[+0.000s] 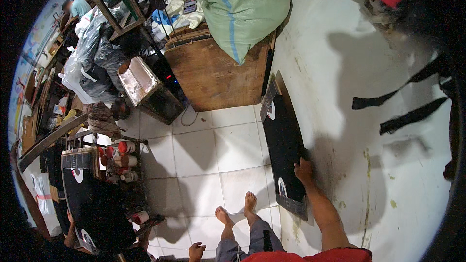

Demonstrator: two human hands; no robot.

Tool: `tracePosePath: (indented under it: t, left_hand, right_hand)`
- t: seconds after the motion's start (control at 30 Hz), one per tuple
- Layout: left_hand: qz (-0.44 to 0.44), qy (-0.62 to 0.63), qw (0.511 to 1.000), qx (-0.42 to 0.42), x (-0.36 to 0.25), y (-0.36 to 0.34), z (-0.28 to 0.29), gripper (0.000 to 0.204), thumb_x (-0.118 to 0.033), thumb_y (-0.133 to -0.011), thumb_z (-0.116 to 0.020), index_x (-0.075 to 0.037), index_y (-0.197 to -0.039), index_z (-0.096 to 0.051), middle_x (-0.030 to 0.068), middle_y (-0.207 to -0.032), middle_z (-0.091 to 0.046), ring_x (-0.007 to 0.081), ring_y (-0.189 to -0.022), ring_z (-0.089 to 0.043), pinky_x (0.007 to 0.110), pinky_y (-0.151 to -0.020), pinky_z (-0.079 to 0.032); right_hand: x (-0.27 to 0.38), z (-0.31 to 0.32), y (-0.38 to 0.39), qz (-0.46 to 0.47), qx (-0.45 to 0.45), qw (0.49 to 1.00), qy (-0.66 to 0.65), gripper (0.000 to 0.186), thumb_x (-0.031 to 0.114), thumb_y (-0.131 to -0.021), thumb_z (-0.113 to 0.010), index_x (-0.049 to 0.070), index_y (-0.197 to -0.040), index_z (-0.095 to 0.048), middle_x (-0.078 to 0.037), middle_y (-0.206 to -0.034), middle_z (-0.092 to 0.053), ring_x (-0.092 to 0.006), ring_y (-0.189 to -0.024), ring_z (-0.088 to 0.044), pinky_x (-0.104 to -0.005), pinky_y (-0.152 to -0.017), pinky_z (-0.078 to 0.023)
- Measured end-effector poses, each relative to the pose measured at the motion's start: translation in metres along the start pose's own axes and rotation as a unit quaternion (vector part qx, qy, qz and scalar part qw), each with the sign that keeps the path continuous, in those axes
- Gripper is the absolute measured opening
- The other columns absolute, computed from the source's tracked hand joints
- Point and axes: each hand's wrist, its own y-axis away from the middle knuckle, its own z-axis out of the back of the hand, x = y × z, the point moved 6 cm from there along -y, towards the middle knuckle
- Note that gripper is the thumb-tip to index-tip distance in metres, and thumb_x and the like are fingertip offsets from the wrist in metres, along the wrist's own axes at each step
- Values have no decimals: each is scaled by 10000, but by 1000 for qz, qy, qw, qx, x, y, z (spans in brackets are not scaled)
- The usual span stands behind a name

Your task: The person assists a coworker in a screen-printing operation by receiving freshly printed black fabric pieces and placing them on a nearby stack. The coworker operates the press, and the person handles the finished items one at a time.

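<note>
A long black panel (285, 140) with grey strips at its ends and round white prints leans on edge against the white wall at my right. My right hand (304, 171) is closed over its wall-side edge, past the panel's middle; the fingertips are partly hidden. My left hand (196, 251) hangs low beside my left leg with loosely bent fingers and holds nothing visible. Over at the left lies a similar black panel (99, 208) on a dark rack. Another person's hand (71, 219) touches its outer edge.
White floor tiles (196, 150) run ahead of my bare feet. A wooden cabinet (218, 75) bears a large green sack (242, 5). Left of it stand a metal-topped box (141, 82) and grey plastic bags (97, 58). Red-lidded jars (127, 147) sit beside the rack. Black straps (412, 116) hang at right.
</note>
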Motion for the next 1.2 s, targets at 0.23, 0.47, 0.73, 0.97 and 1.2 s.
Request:
tracePosePath:
  t: [0.23, 0.47, 0.73, 0.97, 1.2]
  left_hand:
    - [19, 16, 1000, -6, -32, 18, -40, 461, -144, -722, -671, 40, -1114, -511, 140, -878, -636, 211, -762, -627, 305, -612, -478]
    - [52, 12, 999, -2, -19, 28, -46, 469, -155, -735, -673, 39, -1126, -502, 142, -873, -637, 208, -746, -631, 298, -602, -481]
    - [25, 65, 998, -7, -43, 32, -42, 450, -128, -747, -659, 40, -1130, -491, 127, -886, -633, 194, -743, -621, 293, -581, -474]
    - [30, 85, 996, -18, -28, 27, -22, 444, -117, -739, -666, 45, -1115, -493, 125, -875, -632, 207, -738, -628, 295, -561, -475]
    - [57, 99, 992, -45, 0, 46, -16, 387, -71, -758, -612, 48, -1103, -482, 119, -842, -630, 207, -710, -623, 279, -533, -458]
  right_hand:
    - [-25, -51, -32, -94, 22, 994, 52, 193, 143, -745, -593, 3, -866, -540, -227, -788, -591, -375, -797, -588, -463, -712, -463]
    - [-8, -38, -38, -97, 22, 995, -18, 190, 119, -730, -606, -2, -851, -522, -220, -733, -595, -369, -736, -599, -447, -673, -476]
    - [-17, -39, -38, -104, -34, 994, 3, 251, 100, -719, -618, -8, -928, -531, -217, -848, -599, -362, -834, -586, -433, -763, -464]
    - [-36, -59, -42, -93, -51, 992, 66, 227, 74, -713, -620, 7, -914, -539, -195, -836, -608, -361, -801, -593, -435, -755, -469]
    - [-1, -15, -21, -51, -138, 989, 25, 433, 40, -712, -616, -22, -1117, -478, -215, -1017, -555, -362, -937, -542, -410, -837, -432]
